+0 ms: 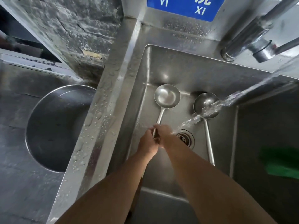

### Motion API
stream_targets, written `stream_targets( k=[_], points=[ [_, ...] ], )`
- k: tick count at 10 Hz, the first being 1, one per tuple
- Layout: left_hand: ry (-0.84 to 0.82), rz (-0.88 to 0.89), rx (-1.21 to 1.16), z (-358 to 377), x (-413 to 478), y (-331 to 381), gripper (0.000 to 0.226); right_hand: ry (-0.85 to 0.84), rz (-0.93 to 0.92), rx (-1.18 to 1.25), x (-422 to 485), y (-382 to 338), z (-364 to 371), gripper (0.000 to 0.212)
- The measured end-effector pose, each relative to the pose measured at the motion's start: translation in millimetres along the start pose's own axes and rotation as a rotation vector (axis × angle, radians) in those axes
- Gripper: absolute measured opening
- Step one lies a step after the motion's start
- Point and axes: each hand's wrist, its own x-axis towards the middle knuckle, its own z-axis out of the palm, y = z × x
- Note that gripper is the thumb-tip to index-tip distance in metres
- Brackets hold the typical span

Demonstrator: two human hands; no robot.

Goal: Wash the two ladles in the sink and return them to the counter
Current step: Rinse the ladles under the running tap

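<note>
Two steel ladles are in the steel sink (181,75). The left ladle (167,96) has its bowl facing up near the sink's back wall. My left hand (148,141) and my right hand (165,135) both grip its thin handle, close together over the sink floor. The right ladle (206,102) lies free in the sink, its long handle running toward the front. Water from the tap (252,46) streams across that ladle's bowl and lands beside my right hand.
A drain strainer (186,139) sits in the sink floor just right of my hands. Left of the wet sink rim, a round steel basin (55,126) is set in the counter. A second basin at the right holds a green cloth (281,162).
</note>
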Motion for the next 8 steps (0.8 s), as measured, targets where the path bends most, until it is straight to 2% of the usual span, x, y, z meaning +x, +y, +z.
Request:
stream_targets(
  k=[1,2,3,5,6,7,8],
  points=[
    [0.04,0.031,0.053,0,-7,-4,0.024,0.004,-0.026,0.068,-5,-2,0,0.034],
    [0.049,0.076,0.127,-5,-17,3,0.022,-0.012,-0.035,0.145,-25,-1,-8,0.03],
    [0.048,0.148,0.275,-24,-37,34,0.022,-0.053,-0.091,0.241,-51,-5,-18,0.022],
    [-0.023,0.274,0.408,-47,-67,102,0.03,-0.058,-0.166,0.462,-116,-45,-47,0.022],
    [-0.053,0.397,0.559,-48,-81,143,0.032,-0.058,-0.235,0.473,-145,-63,-73,0.008],
    [-0.027,0.548,0.801,-46,-90,178,0.038,-0.108,-0.334,0.602,-166,-74,-103,0.008],
    [-0.008,0.593,0.959,-50,-100,201,0.026,-0.111,-0.405,0.729,-184,-82,-137,0.01]
  ],
)
